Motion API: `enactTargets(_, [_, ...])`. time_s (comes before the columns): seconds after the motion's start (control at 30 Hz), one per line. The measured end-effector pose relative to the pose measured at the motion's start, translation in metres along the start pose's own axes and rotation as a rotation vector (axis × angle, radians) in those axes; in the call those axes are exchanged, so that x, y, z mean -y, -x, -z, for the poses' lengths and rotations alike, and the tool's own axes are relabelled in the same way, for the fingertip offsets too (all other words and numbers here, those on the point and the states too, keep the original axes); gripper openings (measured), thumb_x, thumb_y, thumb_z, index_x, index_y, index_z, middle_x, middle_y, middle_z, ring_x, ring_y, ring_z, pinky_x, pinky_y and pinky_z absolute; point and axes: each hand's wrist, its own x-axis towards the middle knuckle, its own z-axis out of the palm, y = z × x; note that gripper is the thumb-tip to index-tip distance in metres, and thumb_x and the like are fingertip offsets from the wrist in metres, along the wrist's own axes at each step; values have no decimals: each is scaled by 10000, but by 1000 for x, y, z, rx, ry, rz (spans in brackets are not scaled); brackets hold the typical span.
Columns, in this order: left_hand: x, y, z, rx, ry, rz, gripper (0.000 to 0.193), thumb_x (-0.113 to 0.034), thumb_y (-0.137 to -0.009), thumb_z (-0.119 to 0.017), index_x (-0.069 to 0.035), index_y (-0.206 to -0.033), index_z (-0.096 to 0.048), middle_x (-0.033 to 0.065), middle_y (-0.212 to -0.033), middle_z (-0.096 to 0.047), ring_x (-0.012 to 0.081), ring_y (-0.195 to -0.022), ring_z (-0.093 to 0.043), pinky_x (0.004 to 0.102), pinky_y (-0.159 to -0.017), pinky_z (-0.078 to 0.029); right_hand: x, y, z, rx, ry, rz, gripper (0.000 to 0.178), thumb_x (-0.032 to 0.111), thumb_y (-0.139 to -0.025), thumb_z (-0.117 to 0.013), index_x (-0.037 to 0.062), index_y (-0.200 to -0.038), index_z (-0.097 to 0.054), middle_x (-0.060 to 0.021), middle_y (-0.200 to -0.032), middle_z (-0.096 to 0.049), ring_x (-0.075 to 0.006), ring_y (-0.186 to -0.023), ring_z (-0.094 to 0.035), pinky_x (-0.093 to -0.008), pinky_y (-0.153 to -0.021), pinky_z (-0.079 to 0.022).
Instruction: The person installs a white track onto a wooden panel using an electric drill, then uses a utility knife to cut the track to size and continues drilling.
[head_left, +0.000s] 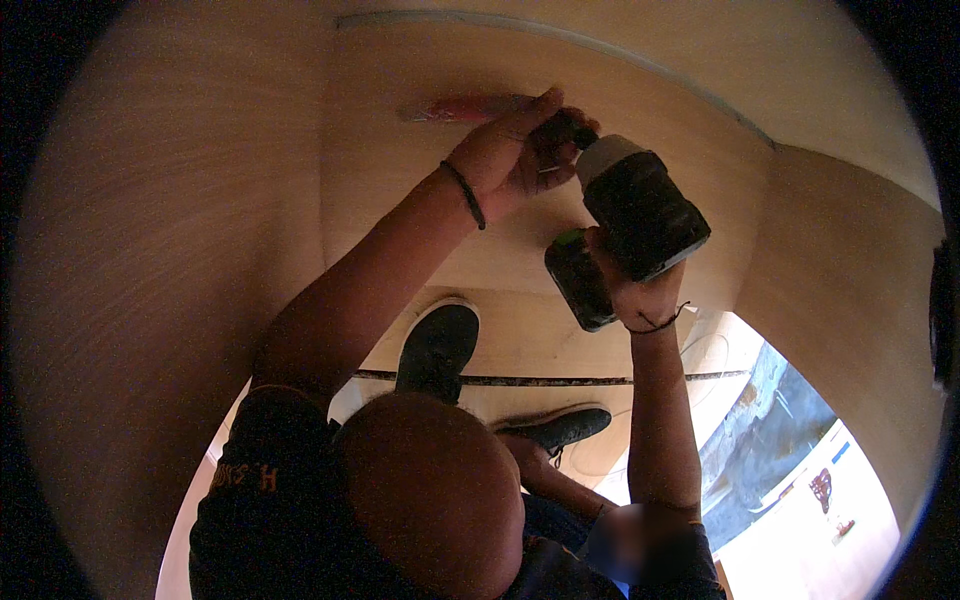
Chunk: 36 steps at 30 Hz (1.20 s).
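Note:
Both arms reach into a pale wooden cabinet (250,200). My right hand (640,295) grips the handle of a dark cordless drill (640,205) with a grey front collar and a black battery (578,280) at its base. My left hand (505,150) is curled around the drill's front end, where the tip meets the back panel. Its thumb touches a thin pink strip (460,107) lying on that panel. There is a black band on the left wrist and a thread on the right wrist. The drill's tip is hidden by the fingers.
Wooden panels close in on the left, back and right (840,280). Two dark shoes (438,345) (562,427) rest on the bottom board, which has a dark seam (520,380) across it. A dark shirt (260,500) fills the lower edge. A bright opening (790,470) lies lower right.

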Motion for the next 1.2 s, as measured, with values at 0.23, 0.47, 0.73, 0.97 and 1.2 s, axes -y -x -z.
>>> enactTargets(0.23, [-82, -31, 85, -799, -1574, -1139, 237, -295, -781, -614, -60, -810, -596, 96, -773, -630, 266, -749, -596, 383, -721, -473, -9, -66, 10, 73, -71, -33, 319, 177, -704, -707, 94, -1001, -625, -82, -1003, -637, -249, -912, -583, -355, -837, -442])
enactTargets(0.47, [-123, -32, 110, -773, -2099, -1420, 233, -167, -698, -538, -20, -879, -550, 172, -934, -538, 355, -916, -513, 490, -798, -394, -10, -176, 5, 335, -131, 47, 203, 156, -700, -703, 34, -848, -638, -50, -727, -647, -133, -622, -614, -267, -584, -512])
enactTargets(0.73, [-119, -37, 117, -845, -2268, -1148, 293, -232, -681, -563, -39, -900, -537, 157, -937, -521, 317, -982, -483, 475, -829, -367, -19, -227, -27, 530, -42, -117, 259, 216, -703, -702, 22, -857, -625, -65, -689, -637, -150, -621, -624, -281, -583, -516])
enactTargets(0.97, [-111, -34, 112, -876, -2188, -1017, 338, -237, -671, -564, 1, -909, -537, 162, -947, -521, 328, -983, -485, 484, -867, -362, -27, -222, -47, 357, 135, 376, 278, 149, -726, -703, 23, -936, -572, -72, -752, -644, -156, -632, -621, -281, -580, -522])
enactTargets(1.2, [-107, -37, 119, -890, -2201, -988, 459, -262, -697, -535, 22, -1058, -536, 173, -1022, -513, 329, -1039, -466, 493, -911, -338, -32, -225, -42, 477, 68, 30, 257, 164, -715, -714, 24, -888, -585, -64, -739, -644, -146, -609, -609, -292, -569, -517])
